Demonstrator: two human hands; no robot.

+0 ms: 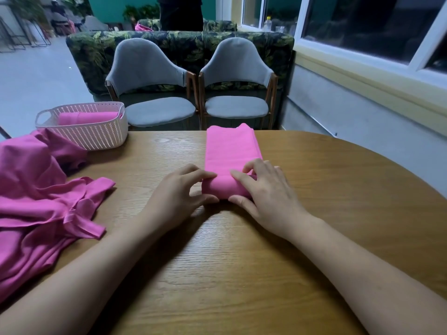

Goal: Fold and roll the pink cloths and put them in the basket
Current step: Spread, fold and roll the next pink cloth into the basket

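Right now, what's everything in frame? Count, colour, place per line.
folded pink cloth strip: 1, pink, table centre, near end rolled
rolled pink cloth: at least 1, pink, inside basket
loose pink cloths: heap, count unclear, pink, table left
perforated plastic basket: 1, pale pinkish white, table far left
oval wooden table: 1, brown, foreground
grey padded chairs: 2, grey, beyond table
leaf-print sofa: 1, dark green, behind chairs
clear plastic bottle: 1, clear, window sill
hands: 2, left hand and right hand grip the roll's ends
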